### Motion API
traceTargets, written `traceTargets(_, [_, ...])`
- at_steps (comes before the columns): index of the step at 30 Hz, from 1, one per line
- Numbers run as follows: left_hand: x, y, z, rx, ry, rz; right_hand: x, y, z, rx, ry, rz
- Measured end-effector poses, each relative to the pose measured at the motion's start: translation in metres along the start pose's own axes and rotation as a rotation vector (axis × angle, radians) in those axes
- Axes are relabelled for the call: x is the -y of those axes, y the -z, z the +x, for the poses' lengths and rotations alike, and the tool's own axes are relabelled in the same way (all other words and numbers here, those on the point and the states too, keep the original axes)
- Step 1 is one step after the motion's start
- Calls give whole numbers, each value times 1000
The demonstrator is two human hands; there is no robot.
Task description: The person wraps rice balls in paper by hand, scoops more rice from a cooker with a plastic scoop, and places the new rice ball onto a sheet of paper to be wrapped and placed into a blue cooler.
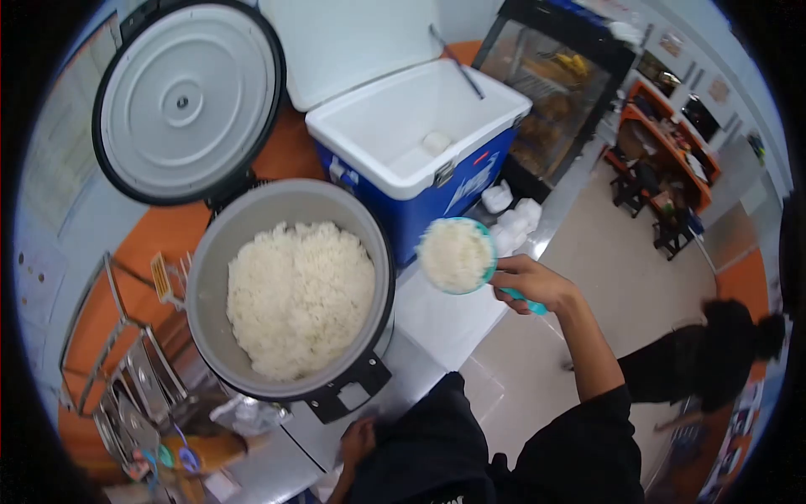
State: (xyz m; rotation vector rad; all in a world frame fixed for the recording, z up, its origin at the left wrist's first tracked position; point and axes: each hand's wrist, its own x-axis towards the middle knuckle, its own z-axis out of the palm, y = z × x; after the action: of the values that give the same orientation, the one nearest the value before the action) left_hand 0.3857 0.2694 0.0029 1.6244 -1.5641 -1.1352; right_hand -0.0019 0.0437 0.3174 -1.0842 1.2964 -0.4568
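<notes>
My right hand (531, 286) is wrapped round the handle of a teal scoop (481, 290) heaped with white rice. The scoop is held over white paper (441, 315), right of an open rice cooker (200, 286). Cooked rice (300, 298) fills much of the cooker's pot, and its round lid (180, 101) stands raised. My left hand (358, 441) is low, beside my body below the cooker; its fingers are too unclear to read.
Behind the scoop stands an open blue cooler (403, 223) with a white lump inside. White wrapped packets (516, 225) lie beside it. A glass food case (546, 92) is further back. Metal racks (143, 378) stand at left. A person in black (705, 353) is at right.
</notes>
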Motion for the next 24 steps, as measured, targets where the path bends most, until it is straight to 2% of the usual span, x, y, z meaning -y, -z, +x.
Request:
traceTargets(1, [-31, -20, 19, 45, -44, -22, -23, 15, 8, -31, -29, 56])
traceTargets(3, [-102, -60, 57, 86, 106, 28, -67, 41, 26, -14, -73, 93])
traceTargets(5, [-118, -109, 111, -46, -348, 193, -109, 65, 44, -3, -83, 232])
traceTargets(7, [-146, -150, 163, -81, -372, 466, -141, 83, 61, 40, -88, 287])
traceTargets(10, [-139, -200, 209, -40, -279, 625, -177, 97, 71, 45, -120, 389])
traceTargets(14, [-141, -236, 210, -3, -225, 674, -208, 121, 79, 28, -118, 452])
traceTargets(20, [-150, -253, 207, -76, -193, 702, -227, 133, 98, -4, -156, 417])
traceTargets(24, [-139, -240, 202, 6, -243, 726, -231, 127, 111, -5, -116, 358])
